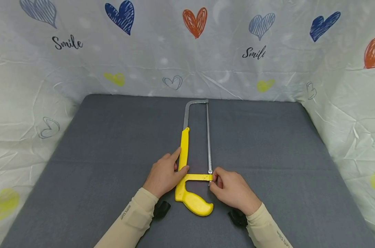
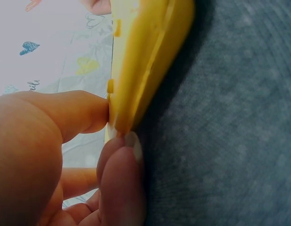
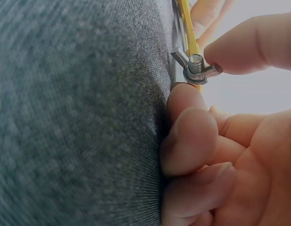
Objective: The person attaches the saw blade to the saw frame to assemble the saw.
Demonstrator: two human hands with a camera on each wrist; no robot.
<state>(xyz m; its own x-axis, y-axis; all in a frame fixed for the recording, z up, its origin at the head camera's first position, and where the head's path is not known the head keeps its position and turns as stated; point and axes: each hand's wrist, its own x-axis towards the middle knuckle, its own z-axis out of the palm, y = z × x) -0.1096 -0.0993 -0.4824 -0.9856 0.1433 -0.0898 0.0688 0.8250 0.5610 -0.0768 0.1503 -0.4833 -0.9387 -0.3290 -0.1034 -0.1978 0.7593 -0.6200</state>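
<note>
Head view: your left hand (image 1: 164, 174) grips the yellow-handled metal hacksaw (image 1: 191, 165) lying flat mid-table between your hands, while your right hand (image 1: 232, 189) pinches its steel wing nut (image 3: 196, 69).

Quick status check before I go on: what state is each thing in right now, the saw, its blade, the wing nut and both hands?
hacksaw: lying flat on the grey mat, handle towards the person.
blade: mounted in the frame, straight.
wing nut: on its threaded bolt at the handle end, bolt tip showing.
left hand: grips the yellow frame, holding it down.
right hand: thumb and finger pinch the wing nut.
</note>
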